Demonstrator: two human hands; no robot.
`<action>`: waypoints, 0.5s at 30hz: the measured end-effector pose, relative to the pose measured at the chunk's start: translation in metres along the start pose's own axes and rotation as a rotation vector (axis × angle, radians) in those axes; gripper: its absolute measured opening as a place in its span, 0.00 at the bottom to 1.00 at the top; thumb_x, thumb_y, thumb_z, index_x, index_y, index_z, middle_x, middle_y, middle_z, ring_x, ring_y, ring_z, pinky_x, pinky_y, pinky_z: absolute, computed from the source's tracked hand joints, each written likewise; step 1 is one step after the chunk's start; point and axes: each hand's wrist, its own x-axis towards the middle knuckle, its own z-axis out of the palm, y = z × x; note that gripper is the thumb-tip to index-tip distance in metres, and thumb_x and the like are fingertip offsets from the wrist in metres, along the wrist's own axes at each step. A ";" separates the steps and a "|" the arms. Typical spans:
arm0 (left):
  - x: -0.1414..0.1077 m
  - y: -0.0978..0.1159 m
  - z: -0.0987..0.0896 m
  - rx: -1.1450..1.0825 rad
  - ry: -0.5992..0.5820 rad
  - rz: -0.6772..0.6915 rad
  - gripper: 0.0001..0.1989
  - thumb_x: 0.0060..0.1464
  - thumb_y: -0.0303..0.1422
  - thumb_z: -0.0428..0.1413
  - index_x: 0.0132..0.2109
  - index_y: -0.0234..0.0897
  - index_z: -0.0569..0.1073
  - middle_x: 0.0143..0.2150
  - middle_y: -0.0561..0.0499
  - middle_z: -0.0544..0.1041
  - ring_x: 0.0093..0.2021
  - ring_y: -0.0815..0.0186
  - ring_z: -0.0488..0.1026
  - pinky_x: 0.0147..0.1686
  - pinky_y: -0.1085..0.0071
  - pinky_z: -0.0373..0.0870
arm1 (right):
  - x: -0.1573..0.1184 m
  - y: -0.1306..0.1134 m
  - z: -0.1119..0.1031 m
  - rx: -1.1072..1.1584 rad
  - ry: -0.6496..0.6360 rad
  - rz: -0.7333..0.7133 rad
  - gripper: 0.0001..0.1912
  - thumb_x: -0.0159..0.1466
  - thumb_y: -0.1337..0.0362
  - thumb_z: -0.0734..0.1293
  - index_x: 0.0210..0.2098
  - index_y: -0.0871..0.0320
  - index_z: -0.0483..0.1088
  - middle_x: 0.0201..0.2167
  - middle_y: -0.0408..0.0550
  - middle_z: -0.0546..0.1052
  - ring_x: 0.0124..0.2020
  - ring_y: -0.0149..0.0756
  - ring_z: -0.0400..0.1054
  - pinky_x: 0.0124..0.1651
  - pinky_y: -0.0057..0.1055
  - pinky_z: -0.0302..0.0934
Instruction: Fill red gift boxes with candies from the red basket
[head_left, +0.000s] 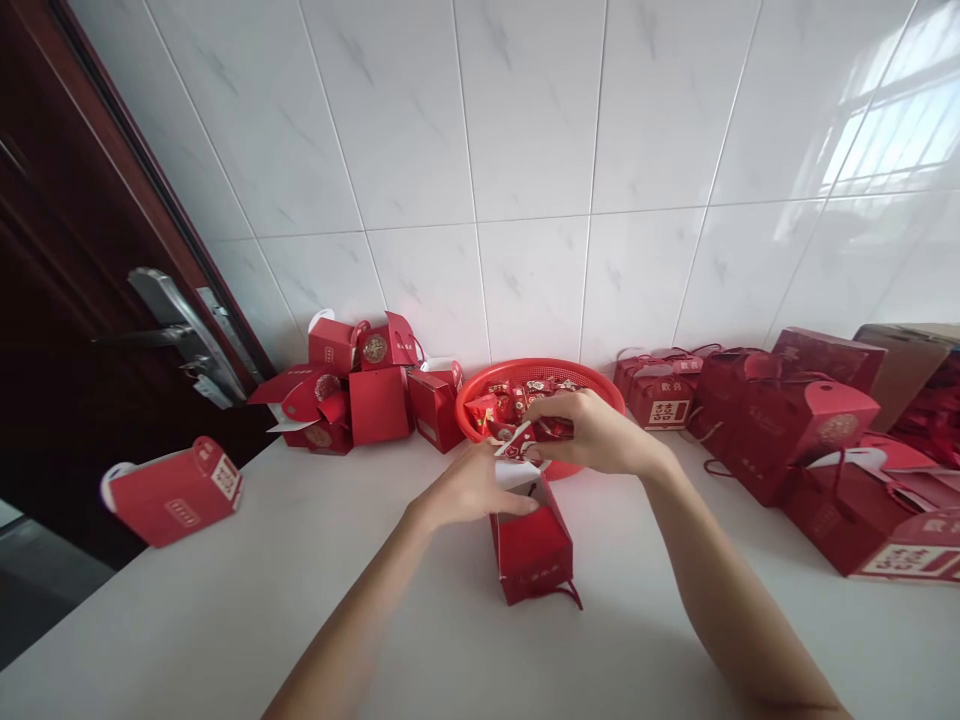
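In front of me stands a small red gift box (pixel 534 550) with its top open and a dark red cord hanging at its near side. My left hand (pixel 469 490) grips the box's upper left edge, its thumb across the opening. Above the far side of the box, my right hand (pixel 589 432) is bent with finger and thumb pinching a red-and-white patterned piece (pixel 513 441). Whether this piece is a box flap or a wrapped packet I cannot tell. Just behind both hands sits an orange-red plastic basket (pixel 600 377) holding red wrapped sweets (pixel 517 400).
Several red gift boxes (pixel 379 405) are piled at the back left, and one box (pixel 176 495) stands alone near the table's left edge. More red boxes (pixel 772 430) line the right side, beside a brown carton (pixel 907 375). A tiled wall bounds the white table (pixel 420 640); a door handle (pixel 180 335) is at left.
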 end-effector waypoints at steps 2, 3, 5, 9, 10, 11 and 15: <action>-0.005 0.002 -0.002 0.001 -0.069 0.052 0.32 0.39 0.34 0.68 0.55 0.50 0.75 0.52 0.53 0.79 0.51 0.52 0.75 0.45 0.67 0.73 | 0.004 0.000 0.007 0.012 -0.042 -0.021 0.03 0.59 0.68 0.71 0.34 0.56 0.74 0.29 0.42 0.76 0.28 0.31 0.65 0.32 0.27 0.54; -0.007 0.002 -0.004 -0.010 -0.085 0.081 0.34 0.37 0.34 0.69 0.55 0.51 0.75 0.54 0.53 0.78 0.54 0.51 0.74 0.47 0.66 0.72 | 0.005 0.000 0.010 0.012 -0.059 -0.032 0.04 0.59 0.69 0.71 0.35 0.57 0.74 0.29 0.42 0.76 0.28 0.31 0.65 0.32 0.27 0.54; -0.009 0.002 -0.006 -0.040 -0.101 0.082 0.35 0.35 0.36 0.70 0.54 0.51 0.74 0.55 0.52 0.77 0.55 0.51 0.72 0.48 0.65 0.72 | 0.006 0.000 0.014 0.012 -0.093 -0.053 0.05 0.58 0.69 0.71 0.35 0.57 0.74 0.31 0.43 0.77 0.30 0.32 0.66 0.33 0.27 0.54; -0.010 0.001 -0.011 -0.003 -0.140 -0.004 0.26 0.37 0.36 0.69 0.47 0.44 0.77 0.45 0.52 0.78 0.47 0.55 0.75 0.41 0.69 0.72 | 0.006 -0.001 0.015 -0.027 -0.216 -0.039 0.06 0.56 0.68 0.72 0.34 0.58 0.74 0.26 0.40 0.73 0.26 0.29 0.61 0.29 0.26 0.51; -0.009 0.001 -0.012 0.022 -0.158 -0.006 0.23 0.37 0.35 0.68 0.44 0.42 0.77 0.42 0.53 0.78 0.44 0.57 0.75 0.38 0.70 0.72 | 0.006 -0.001 0.014 -0.041 -0.259 -0.022 0.06 0.56 0.69 0.72 0.33 0.58 0.73 0.24 0.38 0.70 0.24 0.28 0.58 0.28 0.26 0.49; -0.009 0.002 -0.012 0.046 -0.173 -0.005 0.21 0.36 0.33 0.67 0.42 0.42 0.77 0.40 0.54 0.77 0.41 0.58 0.75 0.36 0.71 0.71 | 0.005 -0.001 0.014 -0.051 -0.297 -0.007 0.05 0.55 0.69 0.72 0.32 0.58 0.73 0.22 0.37 0.68 0.23 0.27 0.56 0.27 0.27 0.48; -0.009 0.001 -0.013 0.090 -0.141 -0.053 0.22 0.34 0.32 0.68 0.41 0.41 0.75 0.37 0.55 0.75 0.37 0.60 0.74 0.31 0.72 0.68 | 0.005 -0.002 0.012 -0.023 -0.322 -0.001 0.04 0.57 0.68 0.72 0.31 0.58 0.73 0.20 0.35 0.65 0.22 0.26 0.54 0.26 0.27 0.46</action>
